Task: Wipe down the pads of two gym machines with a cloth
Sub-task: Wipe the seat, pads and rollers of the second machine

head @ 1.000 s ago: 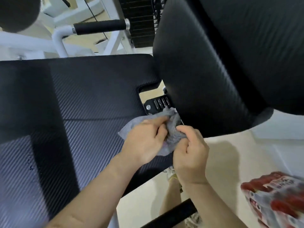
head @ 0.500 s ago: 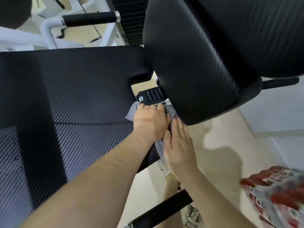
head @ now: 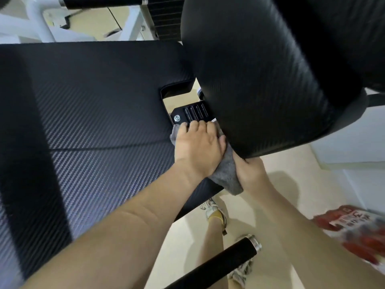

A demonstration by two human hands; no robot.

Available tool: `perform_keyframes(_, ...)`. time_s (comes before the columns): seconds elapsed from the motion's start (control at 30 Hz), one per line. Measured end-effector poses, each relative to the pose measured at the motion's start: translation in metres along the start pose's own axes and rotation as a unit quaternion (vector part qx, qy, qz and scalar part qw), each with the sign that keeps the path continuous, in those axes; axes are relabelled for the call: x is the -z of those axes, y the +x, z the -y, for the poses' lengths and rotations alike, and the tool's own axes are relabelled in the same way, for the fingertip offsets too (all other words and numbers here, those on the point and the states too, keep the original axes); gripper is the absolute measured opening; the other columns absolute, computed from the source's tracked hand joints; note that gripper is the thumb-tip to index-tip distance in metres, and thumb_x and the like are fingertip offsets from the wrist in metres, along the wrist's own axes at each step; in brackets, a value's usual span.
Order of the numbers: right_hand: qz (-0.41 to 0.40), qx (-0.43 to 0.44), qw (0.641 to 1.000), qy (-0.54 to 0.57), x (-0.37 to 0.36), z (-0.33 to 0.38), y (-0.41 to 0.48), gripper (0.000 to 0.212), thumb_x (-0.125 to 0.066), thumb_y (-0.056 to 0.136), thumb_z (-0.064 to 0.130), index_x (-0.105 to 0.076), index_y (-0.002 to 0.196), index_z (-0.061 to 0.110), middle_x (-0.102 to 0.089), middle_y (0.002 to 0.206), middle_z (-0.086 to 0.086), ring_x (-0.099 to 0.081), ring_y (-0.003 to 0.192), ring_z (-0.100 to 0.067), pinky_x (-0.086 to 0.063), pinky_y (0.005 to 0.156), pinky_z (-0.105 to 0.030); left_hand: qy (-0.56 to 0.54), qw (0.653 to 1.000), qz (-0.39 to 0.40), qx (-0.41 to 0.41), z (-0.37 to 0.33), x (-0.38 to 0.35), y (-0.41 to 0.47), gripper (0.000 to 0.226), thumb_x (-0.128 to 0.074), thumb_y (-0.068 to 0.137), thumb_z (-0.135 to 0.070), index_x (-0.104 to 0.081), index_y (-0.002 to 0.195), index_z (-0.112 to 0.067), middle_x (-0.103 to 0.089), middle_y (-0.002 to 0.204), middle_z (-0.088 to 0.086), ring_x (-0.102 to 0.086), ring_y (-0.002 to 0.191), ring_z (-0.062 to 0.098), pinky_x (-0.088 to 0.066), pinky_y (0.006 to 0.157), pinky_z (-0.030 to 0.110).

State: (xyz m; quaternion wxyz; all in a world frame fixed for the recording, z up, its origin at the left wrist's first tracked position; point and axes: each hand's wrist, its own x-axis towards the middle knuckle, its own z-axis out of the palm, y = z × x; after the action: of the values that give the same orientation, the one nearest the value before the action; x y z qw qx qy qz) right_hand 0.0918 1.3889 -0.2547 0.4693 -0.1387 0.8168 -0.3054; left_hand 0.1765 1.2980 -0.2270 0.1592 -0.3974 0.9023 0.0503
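Observation:
A grey cloth (head: 227,176) lies at the right edge of the wide black seat pad (head: 93,113), under the lower edge of the tilted black back pad (head: 260,69). My left hand (head: 198,147) presses flat on the cloth, fingers reaching toward the black metal bracket (head: 190,113) between the pads. My right hand (head: 249,174) holds the cloth's hanging end; its fingers are tucked up under the back pad's rim and hidden there.
A black foam handle (head: 218,265) sticks out at the bottom centre over the beige floor. A red and white package (head: 354,232) sits at the right edge. White machine frame (head: 39,24) and a second handle lie at the top left. My shoes show below.
Both hands have pushed the cloth further in toward the bracket. The right hand slid under the back pad's lower rim, and the view has shifted closer.

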Motion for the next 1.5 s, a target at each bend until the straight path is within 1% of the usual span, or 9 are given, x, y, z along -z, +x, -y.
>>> perform_keyframes(0.1,0.041,-0.065,0.976,0.205,-0.014,-0.008,-0.014,0.035,-0.040,0.097,0.037,-0.064,0.096,0.012,-0.069,0.104,-0.014,-0.066,0.096,-0.024,-0.052,0.087,-0.037,0.000,1.000,0.009,0.001,0.000,-0.010,-0.011,0.059,-0.017,0.097,-0.045,-0.028,0.145,-0.012,-0.034,0.151,0.016,-0.043,0.125,0.033,-0.029,0.107,0.046)
perform_keyframes(0.27,0.076,-0.129,0.939,0.309,-0.015,-0.020,-0.041,0.036,-0.031,0.100,0.038,-0.061,0.096,0.019,-0.067,0.107,-0.010,-0.064,0.101,-0.023,-0.049,0.094,-0.036,0.014,0.999,0.032,-0.032,-0.020,-0.015,-0.047,0.064,-0.010,0.099,-0.048,0.000,0.153,-0.015,0.004,0.161,0.013,0.005,0.147,0.036,0.006,0.117,0.048)
perform_keyframes(0.4,0.111,-0.188,0.889,0.402,-0.036,-0.029,-0.070,0.037,-0.036,0.099,0.039,-0.063,0.105,0.015,-0.070,0.107,-0.008,-0.065,0.102,-0.023,-0.048,0.097,-0.040,0.027,0.995,0.038,-0.086,-0.015,-0.021,-0.089,0.061,-0.008,0.097,-0.040,0.003,0.153,-0.016,0.007,0.161,0.010,0.009,0.147,0.032,0.007,0.116,0.046)
perform_keyframes(0.53,0.171,-0.139,0.931,0.292,-0.049,-0.029,-0.095,0.043,-0.034,0.096,0.050,-0.061,0.118,0.024,-0.070,0.112,-0.002,-0.067,0.102,-0.016,-0.049,0.097,-0.040,0.042,0.995,0.061,-0.070,-0.002,-0.016,-0.117,0.062,-0.016,0.100,-0.030,0.018,0.149,-0.017,0.020,0.159,0.004,0.020,0.146,0.025,0.011,0.117,0.044)
perform_keyframes(0.67,0.242,-0.046,0.964,0.104,-0.048,-0.003,-0.119,0.035,-0.036,0.098,0.026,-0.055,0.124,0.011,-0.060,0.126,-0.010,-0.055,0.115,-0.023,-0.040,0.102,-0.034,0.038,0.997,0.050,-0.032,0.022,-0.011,-0.156,0.065,0.002,0.087,-0.025,0.017,0.149,-0.015,0.018,0.159,0.000,0.013,0.147,0.021,0.009,0.117,0.040)
perform_keyframes(0.83,0.362,0.051,0.916,-0.164,-0.069,0.020,-0.152,0.026,-0.039,0.092,0.023,-0.048,0.069,0.015,-0.050,0.085,-0.009,-0.047,0.082,-0.022,-0.036,0.072,-0.033,0.060,0.997,0.022,0.032,0.062,-0.009,-0.211,0.072,-0.025,0.081,-0.023,-0.017,0.151,-0.009,-0.019,0.159,0.006,-0.018,0.145,0.023,-0.014,0.114,0.045)
perform_keyframes(1.03,0.219,0.154,0.941,-0.205,-0.058,-0.013,-0.134,0.035,-0.047,0.083,0.021,-0.035,0.050,0.016,-0.063,0.085,-0.022,-0.051,0.079,-0.029,-0.035,0.066,-0.030,0.047,0.994,0.036,0.096,0.041,-0.013,-0.198,0.072,-0.034,0.090,-0.032,-0.001,0.152,-0.012,-0.007,0.161,0.007,-0.008,0.147,0.032,-0.011,0.115,0.051)
perform_keyframes(1.23,0.043,0.222,0.914,-0.337,-0.035,-0.042,-0.124,0.025,-0.043,0.087,0.022,-0.052,0.106,0.010,-0.052,0.125,-0.011,-0.042,0.121,-0.030,-0.041,0.087,-0.037,0.102,0.992,0.030,0.072,0.013,-0.026,-0.139,0.083,-0.039,0.095,-0.045,0.016,0.150,-0.015,0.016,0.160,0.006,0.012,0.146,0.035,0.002,0.116,0.051)
perform_keyframes(1.5,-0.094,0.215,0.928,-0.290,-0.046,-0.048,-0.121,0.035,-0.048,0.083,0.017,-0.043,0.116,0.008,-0.038,0.131,-0.011,-0.040,0.119,-0.029,-0.042,0.085,-0.034,0.103,0.994,-0.026,-0.005,-0.007,-0.035,-0.096,0.067,-0.028,0.100,-0.033,0.008,0.151,-0.009,0.008,0.161,0.009,0.007,0.147,0.033,-0.002,0.119,0.048)
